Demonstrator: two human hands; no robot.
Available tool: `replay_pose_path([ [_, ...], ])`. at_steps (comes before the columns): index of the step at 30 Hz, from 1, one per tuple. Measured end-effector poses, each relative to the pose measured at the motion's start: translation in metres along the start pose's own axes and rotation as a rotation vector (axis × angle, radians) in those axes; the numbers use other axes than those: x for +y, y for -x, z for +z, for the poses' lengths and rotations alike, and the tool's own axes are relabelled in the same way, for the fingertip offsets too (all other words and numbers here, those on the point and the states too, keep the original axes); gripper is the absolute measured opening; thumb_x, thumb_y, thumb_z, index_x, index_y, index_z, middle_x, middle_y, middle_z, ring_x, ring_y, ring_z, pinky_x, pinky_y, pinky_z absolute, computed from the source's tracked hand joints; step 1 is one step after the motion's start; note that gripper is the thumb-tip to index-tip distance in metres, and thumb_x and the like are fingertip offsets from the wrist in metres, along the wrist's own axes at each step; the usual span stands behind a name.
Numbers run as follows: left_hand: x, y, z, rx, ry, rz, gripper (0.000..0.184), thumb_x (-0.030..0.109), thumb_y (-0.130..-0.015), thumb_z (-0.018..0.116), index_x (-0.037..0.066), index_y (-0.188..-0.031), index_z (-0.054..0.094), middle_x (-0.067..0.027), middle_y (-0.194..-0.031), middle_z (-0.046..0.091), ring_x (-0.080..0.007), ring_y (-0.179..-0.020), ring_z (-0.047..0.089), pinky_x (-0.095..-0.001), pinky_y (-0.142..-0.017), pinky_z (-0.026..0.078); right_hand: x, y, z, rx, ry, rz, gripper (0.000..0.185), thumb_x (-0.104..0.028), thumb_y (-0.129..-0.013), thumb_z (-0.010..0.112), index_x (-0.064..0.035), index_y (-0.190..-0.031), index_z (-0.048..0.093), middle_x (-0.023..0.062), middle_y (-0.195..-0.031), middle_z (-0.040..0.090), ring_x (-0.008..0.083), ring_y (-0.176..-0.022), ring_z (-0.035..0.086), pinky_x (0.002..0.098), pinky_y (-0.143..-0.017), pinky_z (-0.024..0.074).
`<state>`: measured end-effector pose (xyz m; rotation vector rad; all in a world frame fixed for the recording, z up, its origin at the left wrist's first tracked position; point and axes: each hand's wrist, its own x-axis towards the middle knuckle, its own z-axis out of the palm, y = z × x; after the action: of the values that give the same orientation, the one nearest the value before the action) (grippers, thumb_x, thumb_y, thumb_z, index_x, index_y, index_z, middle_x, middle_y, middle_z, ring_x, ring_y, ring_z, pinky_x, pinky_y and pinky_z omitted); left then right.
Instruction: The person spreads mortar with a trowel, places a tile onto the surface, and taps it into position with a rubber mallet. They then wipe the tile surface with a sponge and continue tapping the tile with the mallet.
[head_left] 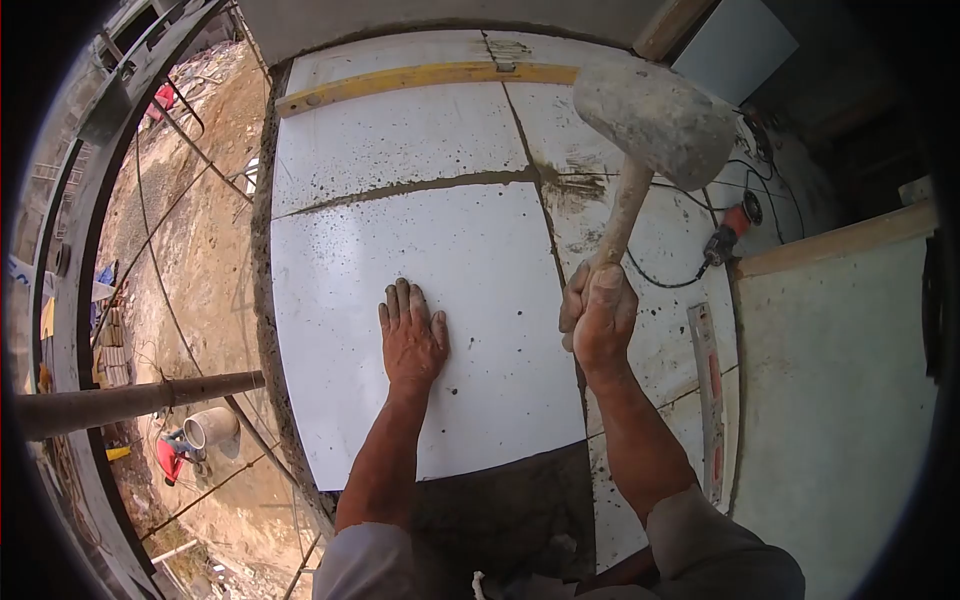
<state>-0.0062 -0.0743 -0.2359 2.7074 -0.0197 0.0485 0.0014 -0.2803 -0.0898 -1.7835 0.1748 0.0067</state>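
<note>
My left hand (411,335) lies flat on a large white tile (480,390), its fingers slightly apart and pointing away from me. My right hand (601,315) is wrapped round the wooden handle of a mallet (655,120). The mallet's big grey-white head is raised above the tiles, up and to the right of my left hand. Grey mortar fills the joint (420,187) behind the tile, and dark specks dot its surface. A yellow level (420,82) rests across the tiles at the back. Dark bedding (500,515) shows at the tile's near edge.
An angle grinder (733,232) with a black cable lies at the right, near a metal level (708,400) and a pale wall (840,400). On the left, past the floor's edge, are a metal pole (150,395), scaffolding and a person in red (172,457) far below beside a drum (211,428).
</note>
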Motion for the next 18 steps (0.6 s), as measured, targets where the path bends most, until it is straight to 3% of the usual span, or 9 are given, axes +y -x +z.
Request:
replay_pose_path([
  [2,-0.001,0.003,0.002,0.001,0.004,0.003,0.056,0.027,-0.094,0.044,-0.002,-0.139,0.030,-0.0225,-0.148,0.027,-0.0367,-0.140,0.021,-0.0480,-0.115,0.016,0.024,0.001,0.010,0.131,-0.150,-0.362,0.050,-0.050,-0.098,0.035,-0.0084,-0.071,0.041,-0.0015,-0.053,0.037,0.0079,-0.039,0.033,0.0275,-0.036,0.0314],
  [3,0.000,0.001,0.002,0.021,0.010,0.004,0.055,0.026,-0.094,0.044,-0.002,-0.139,0.030,-0.0225,-0.148,0.027,-0.0368,-0.140,0.021,-0.0481,-0.115,0.016,0.058,0.008,0.009,0.133,-0.144,-0.366,0.050,-0.050,-0.098,0.035,-0.0084,-0.071,0.041,-0.0015,-0.053,0.037,0.0079,-0.039,0.033,0.0275,-0.036,0.0314],
  [5,0.000,-0.001,-0.002,0.027,0.012,0.006,0.055,0.027,-0.094,0.044,-0.002,-0.138,0.031,-0.0223,-0.148,0.027,-0.0369,-0.140,0.021,-0.0483,-0.114,0.016,0.111,0.031,0.011,0.099,0.720,-0.143,0.044,-0.043,-0.099,0.036,-0.0070,-0.075,0.044,0.0001,-0.053,0.040,0.0108,-0.045,0.041,0.0278,-0.041,0.0341],
  [6,0.002,0.001,-0.002,0.022,0.010,0.007,0.054,0.027,-0.094,0.044,-0.002,-0.137,0.032,-0.0222,-0.148,0.027,-0.0370,-0.140,0.021,-0.0485,-0.114,0.016,0.114,0.037,0.005,0.107,0.722,-0.133,0.044,-0.043,-0.099,0.036,-0.0070,-0.075,0.044,0.0001,-0.053,0.040,0.0108,-0.045,0.041,0.0278,-0.041,0.0341],
  [7,0.001,-0.005,-0.003,0.030,0.007,0.018,0.054,0.027,-0.094,0.044,-0.002,-0.137,0.032,-0.0222,-0.148,0.027,-0.0370,-0.140,0.021,-0.0485,-0.114,0.016,0.116,0.039,0.001,0.128,0.501,-0.099,0.044,-0.043,-0.099,0.037,-0.0066,-0.075,0.045,-0.0009,-0.053,0.039,0.0093,-0.044,0.039,0.0269,-0.041,0.0332],
  [8,0.000,-0.012,-0.003,0.055,0.006,0.020,0.054,0.027,-0.094,0.045,-0.002,-0.137,0.032,-0.0221,-0.148,0.027,-0.0370,-0.140,0.021,-0.0485,-0.114,0.017,0.100,0.032,0.000,0.122,0.284,-0.077,0.044,-0.044,-0.099,0.037,-0.0062,-0.076,0.045,-0.0019,-0.054,0.038,0.0078,-0.044,0.038,0.0259,-0.040,0.0324],
  [12,0.001,0.001,-0.001,0.028,0.009,0.014,0.054,0.027,-0.094,0.045,-0.002,-0.137,0.032,-0.0220,-0.148,0.028,-0.0374,-0.139,0.022,-0.0485,-0.114,0.017,0.002,0.013,-0.011,0.096,0.005,-0.014,0.051,-0.051,-0.097,0.035,-0.0081,-0.071,0.040,-0.0014,-0.053,0.037,0.0095,-0.041,0.036,0.0274,-0.039,0.0322],
  [14,-0.001,-0.001,-0.001,0.027,-0.018,0.002,0.055,0.028,-0.094,0.044,-0.002,-0.138,0.032,-0.0212,-0.148,0.028,-0.0360,-0.139,0.022,-0.0474,-0.115,0.017,0.009,0.023,-0.017,0.082,-0.287,-0.173,0.048,-0.043,-0.098,0.042,0.0023,-0.088,0.054,0.0016,-0.055,0.043,0.0104,-0.046,0.044,0.0296,-0.044,0.0394],
  [18,0.002,0.001,-0.002,0.007,-0.039,-0.003,0.055,0.030,-0.096,0.041,-0.002,-0.140,0.031,-0.0198,-0.148,0.028,-0.0342,-0.140,0.022,-0.0453,-0.115,0.016,0.119,0.038,-0.002,0.144,0.134,-0.236,0.050,-0.051,-0.097,0.036,-0.0087,-0.071,0.040,-0.0017,-0.052,0.036,0.0090,-0.042,0.035,0.0274,-0.039,0.0302],
])
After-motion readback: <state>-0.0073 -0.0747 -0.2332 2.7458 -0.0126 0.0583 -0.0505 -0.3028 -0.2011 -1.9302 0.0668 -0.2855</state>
